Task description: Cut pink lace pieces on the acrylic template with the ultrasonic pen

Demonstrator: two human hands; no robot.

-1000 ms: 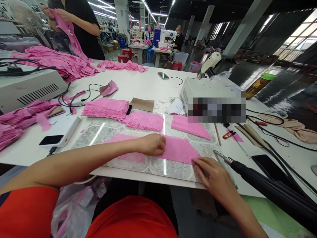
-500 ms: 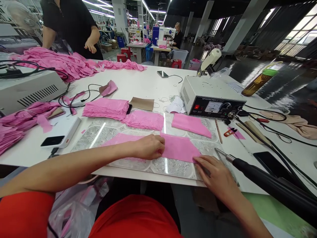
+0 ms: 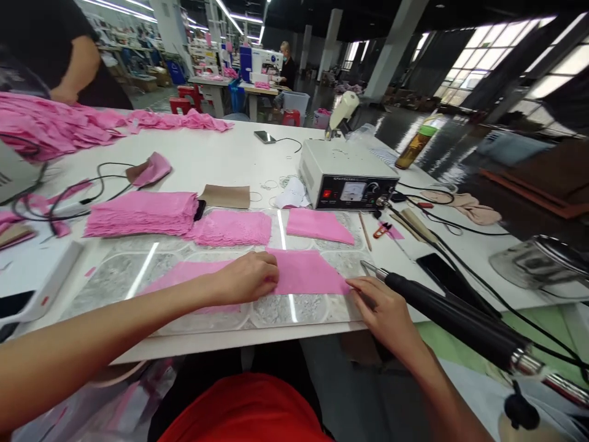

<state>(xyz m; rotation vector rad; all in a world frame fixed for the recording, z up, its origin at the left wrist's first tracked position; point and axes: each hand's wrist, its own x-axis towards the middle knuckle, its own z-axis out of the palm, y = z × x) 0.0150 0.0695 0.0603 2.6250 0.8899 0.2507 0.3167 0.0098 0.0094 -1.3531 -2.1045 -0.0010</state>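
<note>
A long pink fabric piece lies flat on a glass-covered patch of the white table. My left hand rests on its middle with the fingers curled, pressing it down. My right hand lies at the fabric's right corner, fingers bent onto the edge. A black-handled cutting tool with a metal tip lies just right of my right hand. Behind the fabric sit a stack of pink pieces, a smaller lace stack and a single pink piece.
A grey control box with a dial stands behind, cables running from it. A black phone, small snips and a bottle lie to the right. Heaps of pink fabric and another person's arm are far left.
The view has swung to the right and dipped. Both hands keep their places on the pink fabric. The person at the far left lowered their arms to the heap.
</note>
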